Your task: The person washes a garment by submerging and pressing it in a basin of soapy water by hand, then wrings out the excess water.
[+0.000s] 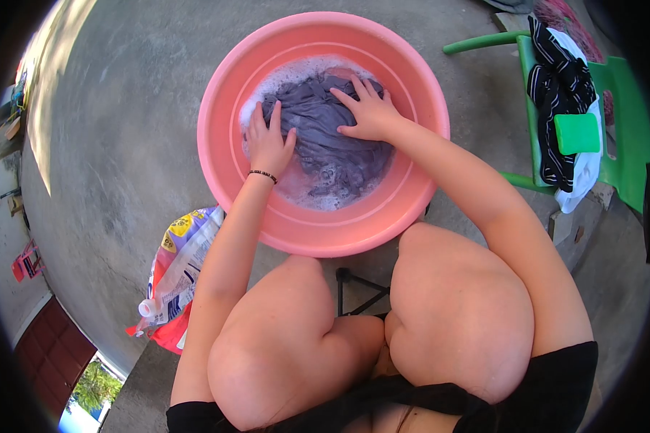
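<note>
A bunched grey-purple cloth (325, 133) lies in soapy water inside a round pink basin (220, 123). White suds (318, 65) ring the cloth, thickest along its far side. My left hand (269, 144) rests at the cloth's left edge, fingers stretched out and apart, with a dark beaded bracelet on the wrist. On the cloth's upper right lies my right hand (368, 112), its fingers spread. Neither hand grips the fabric. The garment's kind cannot be made out, as it is crumpled and partly under water.
On the right, a green plastic chair (621, 130) holds black striped and white clothes (556, 94) with a green rectangular block (576, 134) on top. A colourful plastic detergent pouch (177, 267) with a white cap stands left of my left forearm. My bare knees press close to the basin's near rim.
</note>
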`<state>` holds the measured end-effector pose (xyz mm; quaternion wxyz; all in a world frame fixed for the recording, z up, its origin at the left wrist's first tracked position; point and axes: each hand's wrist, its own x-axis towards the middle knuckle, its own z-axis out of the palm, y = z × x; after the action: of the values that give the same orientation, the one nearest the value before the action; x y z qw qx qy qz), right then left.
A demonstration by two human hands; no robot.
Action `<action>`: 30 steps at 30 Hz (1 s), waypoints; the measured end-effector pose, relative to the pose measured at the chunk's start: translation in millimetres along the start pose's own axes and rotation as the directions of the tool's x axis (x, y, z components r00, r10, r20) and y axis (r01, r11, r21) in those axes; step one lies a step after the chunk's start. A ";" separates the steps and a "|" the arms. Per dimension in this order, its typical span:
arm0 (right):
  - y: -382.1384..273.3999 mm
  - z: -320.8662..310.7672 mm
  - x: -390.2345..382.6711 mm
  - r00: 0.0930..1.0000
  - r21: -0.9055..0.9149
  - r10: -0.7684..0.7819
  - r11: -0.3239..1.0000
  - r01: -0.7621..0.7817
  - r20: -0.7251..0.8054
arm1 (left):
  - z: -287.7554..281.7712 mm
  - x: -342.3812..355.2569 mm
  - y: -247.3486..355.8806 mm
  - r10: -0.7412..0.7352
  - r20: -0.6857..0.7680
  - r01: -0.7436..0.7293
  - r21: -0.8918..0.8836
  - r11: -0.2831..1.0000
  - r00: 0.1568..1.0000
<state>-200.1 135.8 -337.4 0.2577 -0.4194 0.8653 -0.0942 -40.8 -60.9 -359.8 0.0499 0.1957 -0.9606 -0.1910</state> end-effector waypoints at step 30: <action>-67.0 -31.5 -30.6 0.975 0.576 -0.103 0.792 0.200 -0.197 | -212.7 10.8 115.5 0.065 0.279 0.286 -0.941 -0.182 0.958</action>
<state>-155.5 115.5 -274.0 0.2989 -0.3772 0.7735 -0.4124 -55.7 -40.8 -118.8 0.0537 0.1475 -0.4472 -0.8806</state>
